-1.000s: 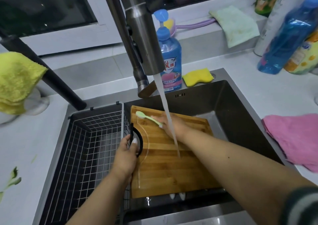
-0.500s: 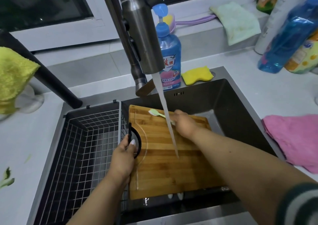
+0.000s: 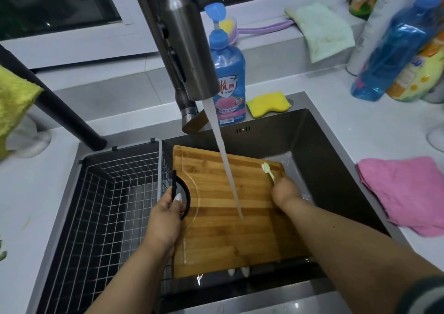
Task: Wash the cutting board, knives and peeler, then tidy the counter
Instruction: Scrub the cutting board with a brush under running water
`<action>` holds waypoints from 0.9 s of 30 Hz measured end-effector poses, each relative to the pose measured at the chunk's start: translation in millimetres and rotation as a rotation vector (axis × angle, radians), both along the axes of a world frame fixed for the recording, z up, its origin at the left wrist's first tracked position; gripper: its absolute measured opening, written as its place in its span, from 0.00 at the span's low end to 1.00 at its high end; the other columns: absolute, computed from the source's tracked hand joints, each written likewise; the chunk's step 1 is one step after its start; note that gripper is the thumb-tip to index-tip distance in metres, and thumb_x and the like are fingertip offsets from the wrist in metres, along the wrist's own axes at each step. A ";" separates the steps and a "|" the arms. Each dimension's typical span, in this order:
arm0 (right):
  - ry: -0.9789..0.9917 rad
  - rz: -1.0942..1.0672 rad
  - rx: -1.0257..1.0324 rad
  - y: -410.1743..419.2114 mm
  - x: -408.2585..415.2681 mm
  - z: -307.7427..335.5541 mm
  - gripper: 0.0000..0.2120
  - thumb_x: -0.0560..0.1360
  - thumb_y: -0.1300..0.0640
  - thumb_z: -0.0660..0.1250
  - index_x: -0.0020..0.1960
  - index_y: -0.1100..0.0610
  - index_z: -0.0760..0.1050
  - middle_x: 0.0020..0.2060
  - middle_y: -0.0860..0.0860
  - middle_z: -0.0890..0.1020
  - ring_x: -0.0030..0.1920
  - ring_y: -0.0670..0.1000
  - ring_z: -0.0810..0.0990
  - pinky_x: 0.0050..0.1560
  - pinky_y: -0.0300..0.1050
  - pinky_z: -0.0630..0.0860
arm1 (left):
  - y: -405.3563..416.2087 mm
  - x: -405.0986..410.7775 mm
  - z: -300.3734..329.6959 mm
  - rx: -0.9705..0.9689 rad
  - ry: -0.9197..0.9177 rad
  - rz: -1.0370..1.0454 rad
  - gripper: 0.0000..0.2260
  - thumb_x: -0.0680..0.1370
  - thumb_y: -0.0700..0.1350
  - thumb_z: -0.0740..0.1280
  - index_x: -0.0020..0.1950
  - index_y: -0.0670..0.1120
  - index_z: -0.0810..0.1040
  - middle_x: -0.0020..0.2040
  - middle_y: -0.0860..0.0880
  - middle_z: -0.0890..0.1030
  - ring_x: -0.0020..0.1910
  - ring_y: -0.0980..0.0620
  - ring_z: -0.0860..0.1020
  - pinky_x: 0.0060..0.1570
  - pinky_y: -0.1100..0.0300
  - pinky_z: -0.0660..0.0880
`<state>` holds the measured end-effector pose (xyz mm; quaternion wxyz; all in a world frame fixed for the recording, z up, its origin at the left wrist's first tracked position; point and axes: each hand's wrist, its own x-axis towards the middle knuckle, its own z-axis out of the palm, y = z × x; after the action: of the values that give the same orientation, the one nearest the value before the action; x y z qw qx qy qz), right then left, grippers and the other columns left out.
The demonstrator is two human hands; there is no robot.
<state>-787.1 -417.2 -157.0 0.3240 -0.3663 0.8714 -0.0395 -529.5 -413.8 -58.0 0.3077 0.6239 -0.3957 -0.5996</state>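
Over the dark steel sink (image 3: 319, 131), rectangular bamboo cutting board (image 3: 228, 229) propped across the basin beneath the tap's stream (image 3: 225, 162), presumably so rinse water drains off. Left hand (image 3: 165, 215) steadying it, fingers hooked through the black ring handle (image 3: 186, 199). Right hand (image 3: 286, 191) clenched round a pale green small brush (image 3: 268, 171), bristles at the far right corner. Knives and peeler not clearly visible. Empty wire basket (image 3: 113, 193) just beside, likely for draining.

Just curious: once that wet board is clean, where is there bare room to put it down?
Bare counter lies between the yellow sponge, the blue bottles and the pink cloth. The wire basket left of the cutting board looks empty too. The back ledge by the green cloth is crowded.
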 end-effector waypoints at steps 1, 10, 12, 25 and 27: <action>-0.035 -0.006 -0.034 0.7 5.0 1.1 0.13 0.81 0.56 0.52 0.60 0.56 0.72 0.52 0.55 0.77 0.49 0.54 0.78 0.46 0.46 0.75 | 0.0 0.4 0.4 -0.001 0.000 -0.001 0.11 0.83 0.43 0.56 0.58 0.58 0.72 0.45 0.52 0.83 0.44 0.53 0.82 0.39 0.56 0.77; -0.087 0.026 0.075 17.1 -11.0 -1.9 0.15 0.81 0.52 0.52 0.64 0.54 0.72 0.52 0.54 0.78 0.50 0.54 0.78 0.45 0.46 0.72 | 1.2 -0.1 2.1 0.007 -0.052 0.014 0.11 0.83 0.44 0.58 0.50 0.58 0.76 0.46 0.49 0.84 0.46 0.49 0.82 0.42 0.54 0.77; -0.061 -0.015 0.188 25.8 -22.8 -3.3 0.15 0.81 0.55 0.54 0.62 0.58 0.73 0.54 0.56 0.78 0.51 0.55 0.77 0.46 0.46 0.71 | 1.4 0.9 2.0 0.039 -0.044 0.034 0.08 0.82 0.45 0.59 0.52 0.50 0.79 0.47 0.43 0.84 0.44 0.46 0.83 0.41 0.53 0.78; -0.728 -0.225 -0.069 48.4 22.0 41.6 0.19 0.82 0.53 0.52 0.73 0.43 0.63 0.41 0.55 0.74 0.30 0.50 0.73 0.26 0.41 0.71 | 8.1 -14.6 6.7 0.258 0.045 0.039 0.21 0.79 0.60 0.60 0.62 0.45 0.76 0.49 0.39 0.84 0.48 0.38 0.83 0.45 0.38 0.79; -0.680 -0.093 -0.060 53.3 31.7 46.7 0.20 0.82 0.52 0.53 0.74 0.42 0.60 0.42 0.54 0.75 0.30 0.50 0.73 0.26 0.41 0.71 | 10.5 -16.7 8.2 0.227 -0.001 0.065 0.23 0.78 0.60 0.62 0.62 0.43 0.75 0.49 0.38 0.84 0.47 0.37 0.83 0.46 0.36 0.79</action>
<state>-755.4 -363.9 -110.3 0.5828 -0.3015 0.7277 -0.1996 -546.2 -403.3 -49.8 0.2540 0.6675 -0.3048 -0.6301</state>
